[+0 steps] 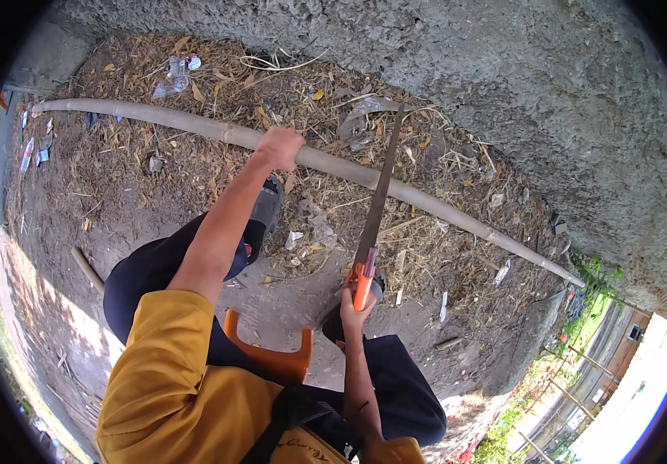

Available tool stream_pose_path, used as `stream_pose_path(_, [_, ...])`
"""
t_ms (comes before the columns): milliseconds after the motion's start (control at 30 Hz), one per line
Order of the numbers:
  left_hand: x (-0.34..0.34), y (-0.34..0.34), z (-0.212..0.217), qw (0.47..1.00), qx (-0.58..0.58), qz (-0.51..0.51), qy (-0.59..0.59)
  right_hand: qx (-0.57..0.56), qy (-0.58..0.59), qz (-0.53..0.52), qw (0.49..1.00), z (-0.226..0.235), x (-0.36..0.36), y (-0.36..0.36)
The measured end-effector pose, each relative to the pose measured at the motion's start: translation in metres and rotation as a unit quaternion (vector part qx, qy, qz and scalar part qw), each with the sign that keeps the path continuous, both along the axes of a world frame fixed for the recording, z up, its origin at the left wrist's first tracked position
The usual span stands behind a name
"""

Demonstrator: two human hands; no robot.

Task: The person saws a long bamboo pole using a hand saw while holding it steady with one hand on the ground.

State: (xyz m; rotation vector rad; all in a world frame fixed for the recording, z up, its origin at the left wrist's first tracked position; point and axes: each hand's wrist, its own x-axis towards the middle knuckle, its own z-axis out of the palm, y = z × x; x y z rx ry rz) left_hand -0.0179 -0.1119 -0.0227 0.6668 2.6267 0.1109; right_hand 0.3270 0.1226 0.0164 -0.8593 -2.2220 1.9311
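A long bamboo pole runs across the view from the far left to the right, with node rings along it. My left hand is wrapped round the pole near its middle. In my right hand is the orange handle of a hand saw. Its long dark blade crosses the pole to the right of my left hand, the tip reaching toward the wall. Whether the teeth have cut into the bamboo cannot be made out.
A rough grey wall stands beyond the pole. Dry leaves, straw and plastic scraps litter the dirt. An orange stool is beneath me, between my dark-trousered legs. A short bamboo piece lies at left, a plastic bottle farther left.
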Motion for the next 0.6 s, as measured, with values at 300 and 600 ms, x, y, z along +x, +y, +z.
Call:
stream_pose_path(300, [0.006,-0.004,0.01,1.0,-0.006,0.006,0.0,0.011,0.082,0.064,0.995,0.001,0.108,-0.015])
stream_pose_path(600, [0.001,-0.005,0.004,1.0,-0.003,-0.002,0.006,-0.023,0.021,0.035,0.999,-0.012,0.06,0.003])
